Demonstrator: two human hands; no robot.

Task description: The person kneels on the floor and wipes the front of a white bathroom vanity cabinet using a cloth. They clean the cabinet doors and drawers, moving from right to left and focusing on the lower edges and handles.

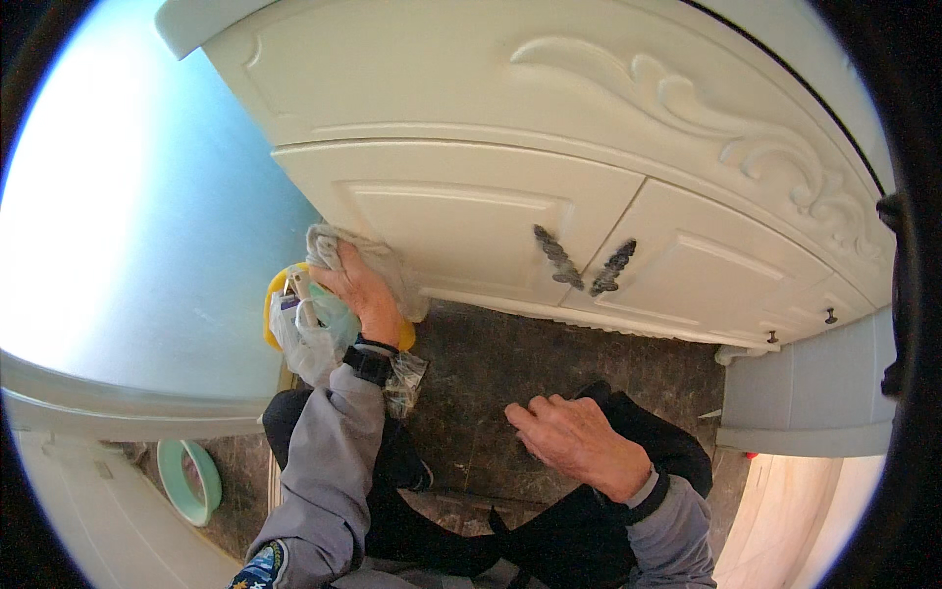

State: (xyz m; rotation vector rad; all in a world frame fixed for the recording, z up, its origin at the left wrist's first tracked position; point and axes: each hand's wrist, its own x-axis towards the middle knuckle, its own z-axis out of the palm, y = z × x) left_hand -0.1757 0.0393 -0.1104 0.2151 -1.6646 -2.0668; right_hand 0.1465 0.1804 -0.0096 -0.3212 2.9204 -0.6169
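My left hand (360, 286) grips a pale cloth (383, 258) and presses it against the lower left edge of a cream cabinet door (449, 221). Part of the cloth hangs down behind my wrist. Just below that hand is a yellow container (274, 324), partly hidden by white and greenish plastic bags (313, 339) with small items inside. My right hand (578, 442), its fingers loosely curled, hangs over my knee with no object visible in it; its palm is hidden. Two dark ornate handles (558, 258) sit where the cabinet doors meet.
A carved cream panel (471, 73) spans the top of the cabinet. At left stands a shiny bluish surface (206, 258). A mint-green basin (210, 482) lies at the lower left. The dark floor (478, 383) shows between my knees and the cabinet, with a clear plastic packet (406, 383) beside my left wrist.
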